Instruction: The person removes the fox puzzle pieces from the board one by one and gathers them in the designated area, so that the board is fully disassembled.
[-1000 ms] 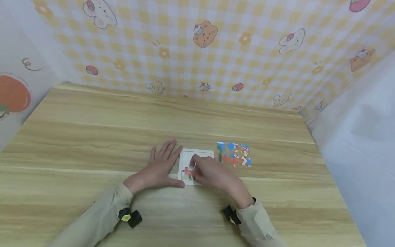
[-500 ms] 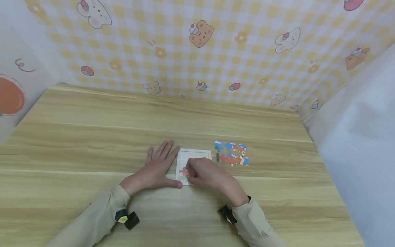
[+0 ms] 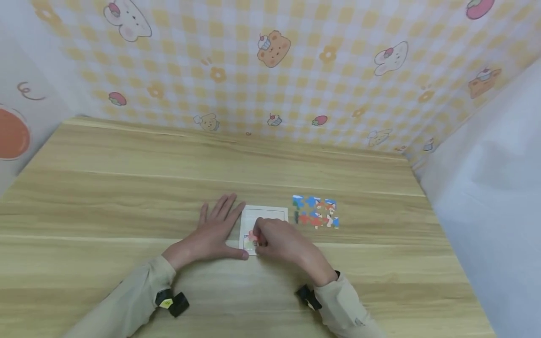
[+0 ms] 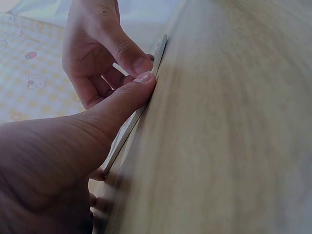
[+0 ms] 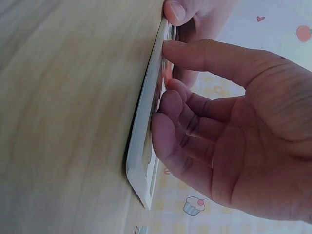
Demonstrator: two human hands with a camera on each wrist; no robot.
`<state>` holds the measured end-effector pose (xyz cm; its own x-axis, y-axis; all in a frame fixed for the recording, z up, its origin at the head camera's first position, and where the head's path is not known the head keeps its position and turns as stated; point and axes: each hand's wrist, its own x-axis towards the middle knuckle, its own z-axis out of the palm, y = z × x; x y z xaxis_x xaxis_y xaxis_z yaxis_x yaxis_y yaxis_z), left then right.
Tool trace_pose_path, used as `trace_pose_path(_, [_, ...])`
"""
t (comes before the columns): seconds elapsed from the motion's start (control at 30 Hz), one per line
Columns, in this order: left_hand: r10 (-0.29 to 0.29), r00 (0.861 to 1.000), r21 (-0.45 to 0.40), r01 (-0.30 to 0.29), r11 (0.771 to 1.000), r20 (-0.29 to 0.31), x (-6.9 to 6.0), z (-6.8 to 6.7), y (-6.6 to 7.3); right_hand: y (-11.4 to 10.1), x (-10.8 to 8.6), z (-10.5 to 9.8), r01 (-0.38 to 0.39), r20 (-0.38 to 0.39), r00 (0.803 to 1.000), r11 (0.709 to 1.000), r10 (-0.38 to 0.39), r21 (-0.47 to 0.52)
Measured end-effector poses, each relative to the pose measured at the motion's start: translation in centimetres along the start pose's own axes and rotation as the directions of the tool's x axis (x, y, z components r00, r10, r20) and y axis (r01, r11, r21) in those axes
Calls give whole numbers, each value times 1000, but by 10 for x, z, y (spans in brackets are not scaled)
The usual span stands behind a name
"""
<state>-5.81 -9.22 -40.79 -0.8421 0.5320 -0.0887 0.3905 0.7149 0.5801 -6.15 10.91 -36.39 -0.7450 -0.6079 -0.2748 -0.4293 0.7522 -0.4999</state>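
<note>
A white square puzzle tray (image 3: 265, 212) lies flat on the table, with a few joined pieces (image 3: 249, 238) in its near left corner. My left hand (image 3: 211, 238) rests at the tray's left side, fingers spread and thumb at the near left corner. Over the tray's near part, my right hand (image 3: 283, 240) has its fingers curled. In the right wrist view its thumb and index finger sit around a reddish puzzle piece (image 5: 167, 73), low against the tray; most of that piece is hidden. The right thumb nearly meets the left thumb in the left wrist view.
Several loose puzzle pieces (image 3: 315, 213), blue, red and fox-patterned, lie in rows just right of the tray. A checked wall covering (image 3: 236, 47) rises behind the wooden table (image 3: 148, 150), and white sheeting (image 3: 486, 188) hangs along the right.
My right hand has shifted slightly left and lower over the tray, its fingers drawing closer to the pieces in the corner. The left hand keeps its place; the whole view drifts slightly.
</note>
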Motion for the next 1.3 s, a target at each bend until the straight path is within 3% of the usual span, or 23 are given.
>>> trace_pose_path(0.57, [7,1000,4,-7,1000,-3,2,-1,2,-2,-2,0,28,-28,999,1000,-27,8])
trace_pose_path(0.9, [0,1000,5,0,1000,-3,0,1,0,-7,0,4,7,-40,999,998,-9,-59])
trace_pose_path(1.3, [4,1000,16,-4,1000,-15,0,2,-1,-7,-1,3,-6,-30,1000,999,5,-36])
